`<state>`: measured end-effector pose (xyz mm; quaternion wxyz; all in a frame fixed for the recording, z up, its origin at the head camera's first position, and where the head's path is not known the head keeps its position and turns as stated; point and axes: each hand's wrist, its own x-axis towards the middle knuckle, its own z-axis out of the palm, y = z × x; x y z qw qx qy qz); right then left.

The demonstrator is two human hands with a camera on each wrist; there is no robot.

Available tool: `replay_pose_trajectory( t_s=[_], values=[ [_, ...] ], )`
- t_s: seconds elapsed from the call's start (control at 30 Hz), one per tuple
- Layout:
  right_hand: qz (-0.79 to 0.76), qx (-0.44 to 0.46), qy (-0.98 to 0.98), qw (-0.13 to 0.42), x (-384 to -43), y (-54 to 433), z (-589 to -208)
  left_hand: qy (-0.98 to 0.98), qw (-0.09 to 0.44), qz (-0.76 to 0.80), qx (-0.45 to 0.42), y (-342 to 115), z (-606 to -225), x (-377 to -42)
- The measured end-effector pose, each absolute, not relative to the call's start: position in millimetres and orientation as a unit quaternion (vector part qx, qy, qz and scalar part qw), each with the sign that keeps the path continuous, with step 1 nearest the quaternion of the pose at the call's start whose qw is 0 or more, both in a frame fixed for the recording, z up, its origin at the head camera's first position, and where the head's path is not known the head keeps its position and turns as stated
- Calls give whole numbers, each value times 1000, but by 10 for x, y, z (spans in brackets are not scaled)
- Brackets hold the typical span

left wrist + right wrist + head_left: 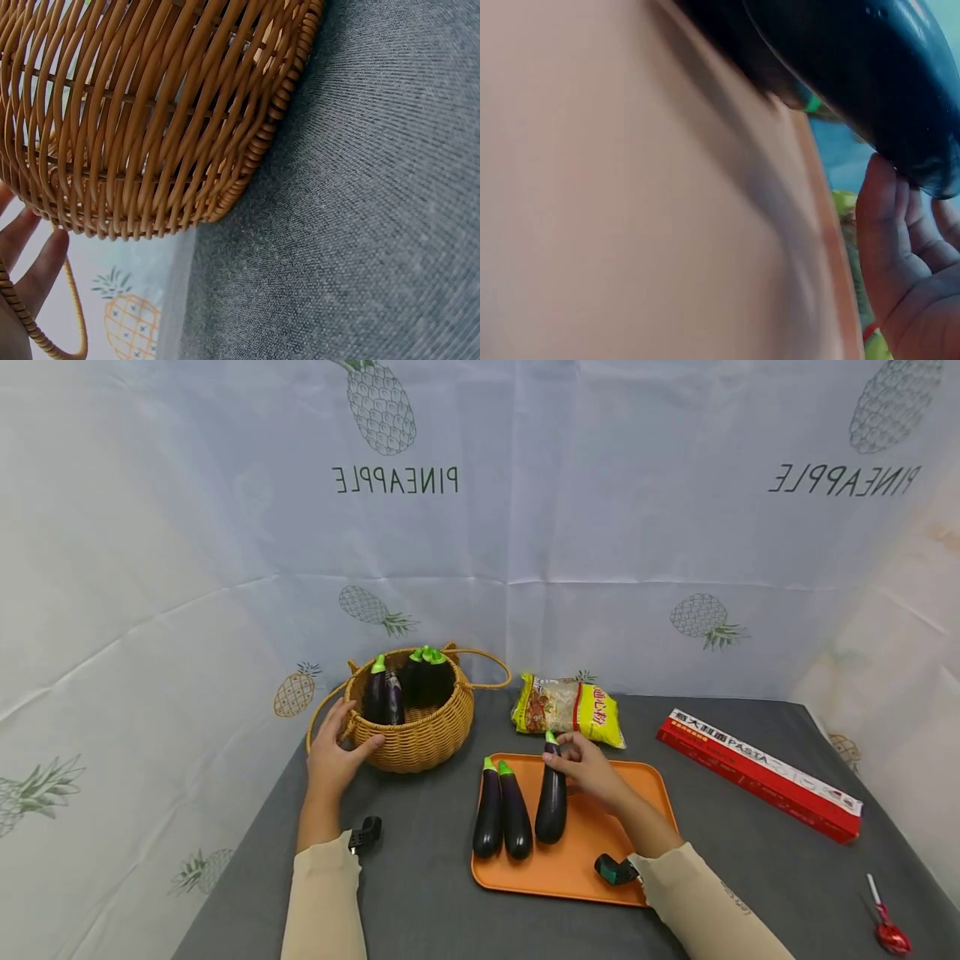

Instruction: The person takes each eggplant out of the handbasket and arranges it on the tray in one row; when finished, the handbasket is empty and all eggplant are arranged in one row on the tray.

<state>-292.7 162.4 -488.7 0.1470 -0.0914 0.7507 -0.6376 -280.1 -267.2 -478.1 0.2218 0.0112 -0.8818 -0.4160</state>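
My left hand [333, 760] rests against the left side of a wicker basket [408, 745], thumb toward the front and fingers near the rim. In the left wrist view its fairly straight fingers [46, 271] touch the wicker, beside a looped handle [77, 315]. Several eggplants [375, 689] with green stems stand inside the basket. With the fingers and thumb of my right hand [592, 770] I hold an eggplant [551, 806] near its stem end, over the orange tray [585, 860]. Two more eggplants [489, 814] lie side by side at the tray's left; the held one [870, 75] looms large in the right wrist view.
Behind the tray lies a yellow bag of pasta [570, 706]. A long red pasta box [757, 772] is at the right, with a red lollipop [891, 933] near the front right. A pineapple-print cloth [465, 543] hangs behind the dark grey table [420, 877].
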Motion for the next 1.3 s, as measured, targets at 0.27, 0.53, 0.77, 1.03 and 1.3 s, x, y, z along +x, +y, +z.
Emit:
replay_pose_trajectory(
  t_s=[0.27,0.53,0.77,1.03,1.3],
  values=[
    [-569,-87,798,177,-2877,1513,-5070,-880,221,-420,10,-2666,-4776,-2798],
    [-474,-53,869,134,-2793,1415,-5051,-876,233,-423,3,-2657,-4758,-2791],
    [-411,-42,905,99,-2772,1394,-5031,-875,235,-423,-2,-2668,-4789,-2805],
    [-391,-43,914,102,-2757,1440,-5001,-876,229,-424,0,-2675,-4807,-2787],
    [-439,-120,887,75,-2981,1389,-4594,-879,225,-421,5,-2669,-4780,-2779]
  ],
)
